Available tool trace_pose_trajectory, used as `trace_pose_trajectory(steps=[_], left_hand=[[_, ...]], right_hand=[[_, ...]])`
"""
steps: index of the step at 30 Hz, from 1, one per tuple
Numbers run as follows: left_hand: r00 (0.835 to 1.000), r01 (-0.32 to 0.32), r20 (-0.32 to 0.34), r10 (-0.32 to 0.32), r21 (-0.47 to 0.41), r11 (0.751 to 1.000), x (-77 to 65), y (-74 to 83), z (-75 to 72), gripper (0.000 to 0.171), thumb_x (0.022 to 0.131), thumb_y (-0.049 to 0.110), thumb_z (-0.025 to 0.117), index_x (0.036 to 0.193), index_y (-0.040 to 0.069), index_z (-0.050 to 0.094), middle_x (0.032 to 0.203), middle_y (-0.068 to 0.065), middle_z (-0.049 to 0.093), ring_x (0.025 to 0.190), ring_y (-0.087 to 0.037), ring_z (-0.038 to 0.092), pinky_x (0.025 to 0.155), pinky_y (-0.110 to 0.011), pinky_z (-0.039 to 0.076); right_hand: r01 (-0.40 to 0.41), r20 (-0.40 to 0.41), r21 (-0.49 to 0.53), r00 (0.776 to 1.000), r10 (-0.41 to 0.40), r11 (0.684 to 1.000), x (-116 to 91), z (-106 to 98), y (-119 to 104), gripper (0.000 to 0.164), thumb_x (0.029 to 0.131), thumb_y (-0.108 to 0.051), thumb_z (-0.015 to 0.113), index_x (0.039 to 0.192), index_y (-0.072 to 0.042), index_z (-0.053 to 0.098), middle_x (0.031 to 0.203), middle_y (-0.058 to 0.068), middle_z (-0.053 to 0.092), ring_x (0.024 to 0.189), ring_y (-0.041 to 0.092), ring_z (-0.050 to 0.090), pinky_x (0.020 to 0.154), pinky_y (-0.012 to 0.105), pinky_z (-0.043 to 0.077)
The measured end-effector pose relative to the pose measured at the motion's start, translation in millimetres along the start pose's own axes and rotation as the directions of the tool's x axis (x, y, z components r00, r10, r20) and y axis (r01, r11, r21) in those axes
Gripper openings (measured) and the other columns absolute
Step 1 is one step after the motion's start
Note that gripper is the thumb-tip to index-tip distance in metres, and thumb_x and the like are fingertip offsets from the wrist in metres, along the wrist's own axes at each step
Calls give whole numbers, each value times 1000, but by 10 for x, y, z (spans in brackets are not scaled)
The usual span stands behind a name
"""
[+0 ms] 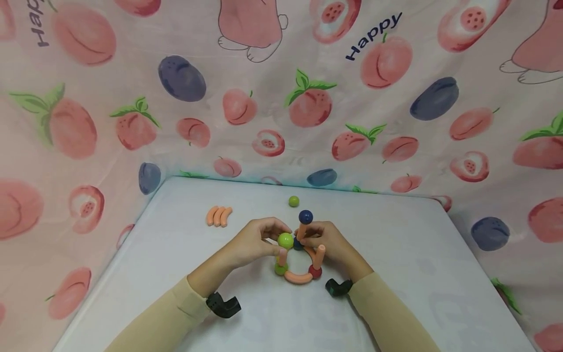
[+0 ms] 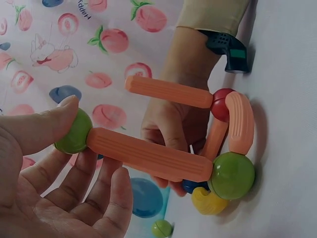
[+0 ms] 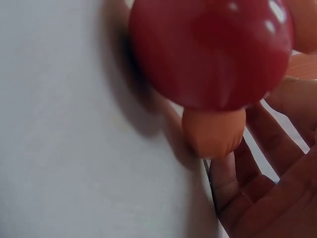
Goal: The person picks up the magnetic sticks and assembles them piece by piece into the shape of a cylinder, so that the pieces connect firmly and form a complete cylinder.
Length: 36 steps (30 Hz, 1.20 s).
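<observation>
Seen from the head camera, with the ring as the clock face, its front curved stick [image 1: 298,277] lies at 6 o'clock on the worktop [image 1: 396,254]. A green base ball [image 1: 280,269] sits between 8 and 9, a red ball [image 1: 315,272] at 4 and a navy base ball [image 1: 298,244] at 12. Another curved stick [image 1: 310,253] joins navy to red at 2. The left wrist view also shows a yellow piece [image 2: 209,201] low down, beside the green base ball.

An orange upright rises from each of these three balls. The green base ball's carries a green top ball [image 1: 285,240], the navy one's a navy top ball [image 1: 305,217]; the red ball's upright [image 1: 320,256] has a bare end.

The left hand [image 1: 255,240], at 10 o'clock, pinches the green top ball between thumb and fingers. The right hand [image 1: 326,239], at 2, pinches the navy upright [image 1: 302,231] near its foot.

Well apart from the ring, three curved sticks [image 1: 218,216] lie side by side at 10 o'clock, and a loose green ball [image 1: 293,201] rests at 12.
</observation>
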<state>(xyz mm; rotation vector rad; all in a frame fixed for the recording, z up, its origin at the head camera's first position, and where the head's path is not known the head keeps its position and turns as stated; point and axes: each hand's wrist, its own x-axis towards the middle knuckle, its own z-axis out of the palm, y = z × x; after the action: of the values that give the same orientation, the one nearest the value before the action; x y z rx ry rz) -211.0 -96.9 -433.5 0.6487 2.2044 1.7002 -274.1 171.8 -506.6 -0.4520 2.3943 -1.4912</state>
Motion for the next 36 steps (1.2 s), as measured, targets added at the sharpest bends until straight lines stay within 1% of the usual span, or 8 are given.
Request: trace_pose_trajectory(steps=[13,16,19,24,27,31,32,36], left_hand=[[1000,15,7,-16,8,1000,6,-45,-24,48,88,11,89,133,7,70,119,-7,75,110,-19,69,97,-33,57],[1000,16,11,-17,13,1000,14,-73,-64,51,88,9,89,135,10,69,124,-8,75,114,-20,70,96,-32,59],[1000,14,-1,-14,3,1000,19,-121,-156,51,90,4,85,137,9,67,130,-13,74,119,-26,72,95,-30,61],[994,40,-96,-44,-43,998,31,-176,-409,48,94,-5,75,140,6,65,138,-20,70,127,-35,70,96,-29,62],[981,67,-178,-72,-34,997,25,-222,-590,46,96,-5,73,140,7,65,140,-18,70,130,-35,69,98,-29,62],[957,109,-272,-99,23,994,11,-334,-809,44,98,-3,71,141,6,65,144,-20,69,134,-36,67,99,-26,61],[951,122,-291,-105,41,992,13,-369,-856,44,98,-2,71,141,6,65,145,-20,68,136,-36,66,98,-24,60],[923,176,-353,-151,40,984,23,-515,-1002,44,98,0,71,141,4,64,149,-22,64,142,-38,61,79,-23,58]], right_hand=[[20,12,2,1000,-20,1000,15,-1,14,25,95,-12,82,120,-12,81,118,9,82,105,18,73,88,25,59],[39,8,11,999,-39,999,17,7,19,24,96,-10,81,120,-11,81,119,10,82,106,19,73,88,25,59],[63,10,12,998,-63,998,25,17,24,23,96,-9,80,119,-9,81,120,11,81,108,20,73,90,27,59],[29,5,29,1000,-30,999,25,19,12,23,96,-8,80,118,-11,82,120,9,82,108,18,72,89,26,58],[31,12,35,999,-31,999,31,18,11,20,96,-8,80,115,-11,82,121,9,81,107,18,72,89,26,58],[60,30,21,998,-61,998,37,20,16,15,96,-9,80,111,-10,81,123,10,81,107,19,71,90,27,58],[60,32,18,998,-61,998,37,21,17,15,96,-9,80,111,-11,82,122,10,81,107,19,71,90,27,58],[51,34,20,998,-51,999,35,22,20,16,96,-9,79,112,-11,82,122,10,81,107,19,71,89,27,58]])
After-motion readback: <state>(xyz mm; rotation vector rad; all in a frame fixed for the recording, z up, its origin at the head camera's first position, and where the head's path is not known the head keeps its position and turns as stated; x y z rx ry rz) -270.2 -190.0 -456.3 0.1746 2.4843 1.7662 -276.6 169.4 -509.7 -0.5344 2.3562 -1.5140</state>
